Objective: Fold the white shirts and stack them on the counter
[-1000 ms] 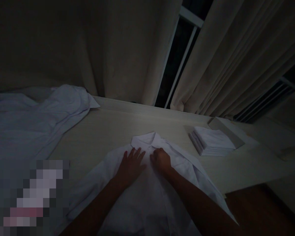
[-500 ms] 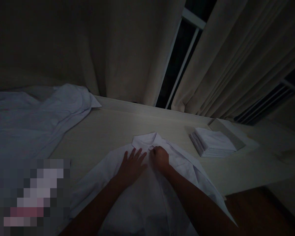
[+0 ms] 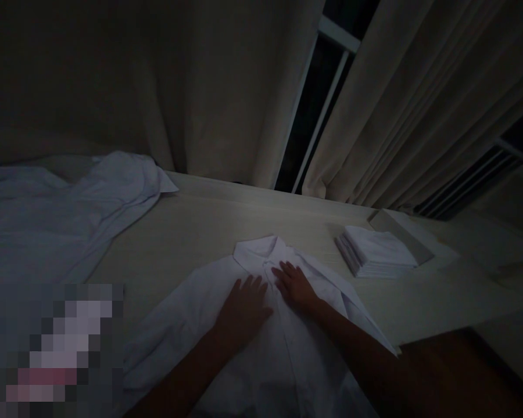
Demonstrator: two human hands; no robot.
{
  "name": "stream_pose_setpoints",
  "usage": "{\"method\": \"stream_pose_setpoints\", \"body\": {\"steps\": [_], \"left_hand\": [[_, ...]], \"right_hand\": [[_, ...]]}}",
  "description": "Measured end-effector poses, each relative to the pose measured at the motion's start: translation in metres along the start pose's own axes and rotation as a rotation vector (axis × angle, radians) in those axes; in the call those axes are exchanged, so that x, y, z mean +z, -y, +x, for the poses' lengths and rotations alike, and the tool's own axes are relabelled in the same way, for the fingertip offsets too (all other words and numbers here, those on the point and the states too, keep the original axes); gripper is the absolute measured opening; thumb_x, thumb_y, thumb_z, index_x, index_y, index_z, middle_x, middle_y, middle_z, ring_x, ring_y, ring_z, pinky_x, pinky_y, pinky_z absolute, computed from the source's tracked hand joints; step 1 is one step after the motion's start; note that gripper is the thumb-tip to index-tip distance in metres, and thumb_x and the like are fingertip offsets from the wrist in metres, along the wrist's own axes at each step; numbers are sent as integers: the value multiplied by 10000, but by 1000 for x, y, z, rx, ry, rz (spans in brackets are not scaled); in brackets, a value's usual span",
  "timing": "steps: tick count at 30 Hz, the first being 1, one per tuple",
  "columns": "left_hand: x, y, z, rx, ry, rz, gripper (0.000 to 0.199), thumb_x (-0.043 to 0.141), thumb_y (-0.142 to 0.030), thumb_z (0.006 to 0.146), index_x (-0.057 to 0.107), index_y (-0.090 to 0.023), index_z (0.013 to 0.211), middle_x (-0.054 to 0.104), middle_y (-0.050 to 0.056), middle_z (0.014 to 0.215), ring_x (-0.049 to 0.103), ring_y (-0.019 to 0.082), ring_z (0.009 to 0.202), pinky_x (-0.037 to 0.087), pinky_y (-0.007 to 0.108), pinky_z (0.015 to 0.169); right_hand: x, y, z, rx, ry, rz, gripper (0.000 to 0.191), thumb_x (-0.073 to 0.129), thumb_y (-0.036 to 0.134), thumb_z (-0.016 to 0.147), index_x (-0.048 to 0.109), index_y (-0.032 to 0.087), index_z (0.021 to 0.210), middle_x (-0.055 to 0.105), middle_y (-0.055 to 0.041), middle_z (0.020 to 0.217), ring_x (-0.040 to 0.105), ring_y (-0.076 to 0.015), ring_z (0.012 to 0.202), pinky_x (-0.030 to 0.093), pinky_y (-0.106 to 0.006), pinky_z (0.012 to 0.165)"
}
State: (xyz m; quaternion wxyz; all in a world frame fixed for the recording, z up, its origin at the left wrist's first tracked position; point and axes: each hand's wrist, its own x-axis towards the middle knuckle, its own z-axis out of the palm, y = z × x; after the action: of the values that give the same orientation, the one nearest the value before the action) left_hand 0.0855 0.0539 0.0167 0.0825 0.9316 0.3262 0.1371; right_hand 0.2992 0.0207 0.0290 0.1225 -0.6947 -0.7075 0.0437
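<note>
A white collared shirt (image 3: 200, 302) lies spread front side up on the pale table, its collar pointing away from me. Flat on the chest of the shirt, left of the button strip, rests my left hand (image 3: 244, 307) with its fingers stretched out. My right hand (image 3: 295, 285) lies on the other side of the strip, just below the collar, fingers extended and holding nothing. Both sleeves run outward under or beside my forearms. The lower part of the shirt is dim and partly hidden by my arms.
Another white shirt (image 3: 91, 197) lies loosely across the table's left side. To the right stands a neat stack of folded white cloth (image 3: 379, 249) beside an open white box (image 3: 403, 232). Beige curtains (image 3: 226, 93) hang behind the table (image 3: 192, 220). A blurred patch covers the lower left.
My right hand has let go of the shirt front near the collar and opened, moving slightly right. My left hand has slid a little towards me and right.
</note>
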Motion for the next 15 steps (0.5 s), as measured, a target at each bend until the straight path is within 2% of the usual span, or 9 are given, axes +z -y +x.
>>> {"method": "stream_pose_setpoints", "body": {"steps": [2, 5, 8, 10, 13, 15], "left_hand": [[7, -10, -13, -7, 40, -5, 611, 464, -552, 860, 459, -256, 1394, 375, 102, 1510, 290, 341, 1405, 162, 562, 1145], [13, -8, -29, -82, 54, 33, 662, 468, -582, 850, 401, -273, 1433, 293, 107, 1547, 219, 369, 1427, 130, 623, 1122], [6, 16, -34, -152, 42, 58, 659, 402, -592, 881, 362, -269, 1454, 251, 116, 1562, 196, 356, 1436, 119, 608, 1126], [-3, 39, -33, -137, 60, 28, 677, 371, -625, 881, 341, -281, 1463, 232, 104, 1570, 184, 330, 1444, 127, 558, 1144], [-13, 72, -30, -53, 104, -36, 720, 388, -684, 847, 304, -333, 1470, 183, 64, 1586, 146, 306, 1456, 134, 514, 1157], [-15, 88, -28, -19, 121, -59, 741, 414, -704, 825, 291, -358, 1469, 158, 51, 1592, 132, 308, 1458, 137, 512, 1157]], "right_hand": [[6, -6, -4, 84, 13, -60, 493, 342, 434, 990, 344, 308, 1466, 263, -51, 1560, 162, -258, 1444, 150, -498, 1136], [9, -14, 1, 216, 28, -116, 545, 247, 485, 1000, 237, 290, 1509, 173, -61, 1585, 86, -281, 1456, 108, -535, 1131], [1, -22, 13, 254, 94, -144, 567, 203, 505, 996, 200, 283, 1519, 130, -61, 1593, 74, -296, 1455, 111, -548, 1125], [-8, -22, 21, 230, 163, -144, 574, 248, 506, 986, 253, 267, 1507, 172, -76, 1584, 125, -312, 1446, 150, -553, 1115], [-18, -11, 29, 131, 167, -136, 556, 251, 472, 989, 319, 225, 1483, 249, -82, 1562, 179, -263, 1439, 159, -487, 1135], [-15, 5, 32, 49, 134, -102, 583, 194, 482, 999, 273, 196, 1500, 226, -79, 1569, 156, -222, 1447, 148, -428, 1150]]}}
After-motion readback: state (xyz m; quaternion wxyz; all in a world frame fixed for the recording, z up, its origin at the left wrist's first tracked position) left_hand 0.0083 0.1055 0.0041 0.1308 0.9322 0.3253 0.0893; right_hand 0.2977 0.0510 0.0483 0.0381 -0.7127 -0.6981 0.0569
